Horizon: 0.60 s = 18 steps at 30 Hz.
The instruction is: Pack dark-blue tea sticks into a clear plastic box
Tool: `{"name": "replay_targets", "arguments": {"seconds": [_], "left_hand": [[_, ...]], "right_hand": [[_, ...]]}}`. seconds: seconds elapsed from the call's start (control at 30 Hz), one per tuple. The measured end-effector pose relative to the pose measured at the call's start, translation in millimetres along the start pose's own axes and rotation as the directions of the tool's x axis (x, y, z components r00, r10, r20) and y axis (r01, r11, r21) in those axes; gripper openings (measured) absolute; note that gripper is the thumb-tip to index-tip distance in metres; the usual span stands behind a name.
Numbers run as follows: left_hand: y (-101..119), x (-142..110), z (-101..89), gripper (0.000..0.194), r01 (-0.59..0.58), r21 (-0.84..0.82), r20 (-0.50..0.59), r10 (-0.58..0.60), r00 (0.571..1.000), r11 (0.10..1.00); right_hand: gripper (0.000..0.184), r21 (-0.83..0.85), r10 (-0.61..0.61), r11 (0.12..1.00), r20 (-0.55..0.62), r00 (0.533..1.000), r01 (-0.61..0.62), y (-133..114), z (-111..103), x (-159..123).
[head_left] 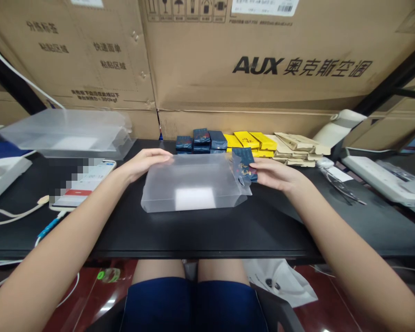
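Note:
A translucent frosted plastic box (193, 177) lies on the black table (200, 235), its open flapped end facing right. My left hand (147, 162) grips the box by its far left corner, fingers closed over the edge. In my right hand (275, 174) is a dark blue packet (244, 162) with gold lettering, pinched at its right side. That packet is at the open end of the box; part of it shows through the clear flap, and I cannot tell how far in it reaches.
Behind the box stand stacked blue packets (201, 137), yellow packets (257, 140) and beige packets (300, 143). More frosted boxes (69, 129) lie at the back left, near a phone (86, 184). Right are a white bottle (339, 127), glasses (342, 184) and a power strip (376, 177). Cardboard cartons (193, 60) wall the back.

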<state>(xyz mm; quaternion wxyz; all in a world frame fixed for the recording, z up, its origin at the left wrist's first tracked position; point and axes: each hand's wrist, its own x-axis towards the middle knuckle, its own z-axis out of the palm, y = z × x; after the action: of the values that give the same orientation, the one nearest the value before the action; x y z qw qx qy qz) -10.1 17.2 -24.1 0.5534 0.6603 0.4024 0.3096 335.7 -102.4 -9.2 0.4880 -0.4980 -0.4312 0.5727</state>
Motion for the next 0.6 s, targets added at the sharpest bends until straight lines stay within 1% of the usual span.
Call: {"name": "replay_targets", "arguments": {"seconds": [0.1, 0.2, 0.33, 0.47, 0.6], "left_hand": [[-1, 0, 0.6, 0.033, 0.001, -0.028, -0.032, -0.002, 0.999, 1.0], [-2, 2, 0.8, 0.031, 0.007, -0.035, -0.056, -0.009, 0.998, 0.999], [-5, 4, 0.8, 0.031, 0.005, -0.062, -0.084, -0.01, 0.996, 0.998], [-6, 5, 1.1, 0.032, -0.007, -0.071, -0.103, -0.001, 0.995, 0.997], [-5, 5, 1.7, 0.031, 0.006, -0.072, -0.093, -0.013, 0.996, 0.997]], "right_hand": [[0.027, 0.018, 0.093, 0.995, 0.113, 0.989, -0.095, 4, -5, 4], [0.032, -0.015, 0.114, 0.993, 0.166, 0.979, -0.113, 9, -9, 6], [0.031, -0.115, 0.14, 0.987, 0.247, 0.959, -0.114, 14, -10, 5], [0.035, -0.121, 0.122, 0.988, 0.235, 0.964, -0.096, 15, -5, 2], [0.029, -0.156, 0.146, 0.982, 0.258, 0.955, -0.108, 15, -2, 2]]}}
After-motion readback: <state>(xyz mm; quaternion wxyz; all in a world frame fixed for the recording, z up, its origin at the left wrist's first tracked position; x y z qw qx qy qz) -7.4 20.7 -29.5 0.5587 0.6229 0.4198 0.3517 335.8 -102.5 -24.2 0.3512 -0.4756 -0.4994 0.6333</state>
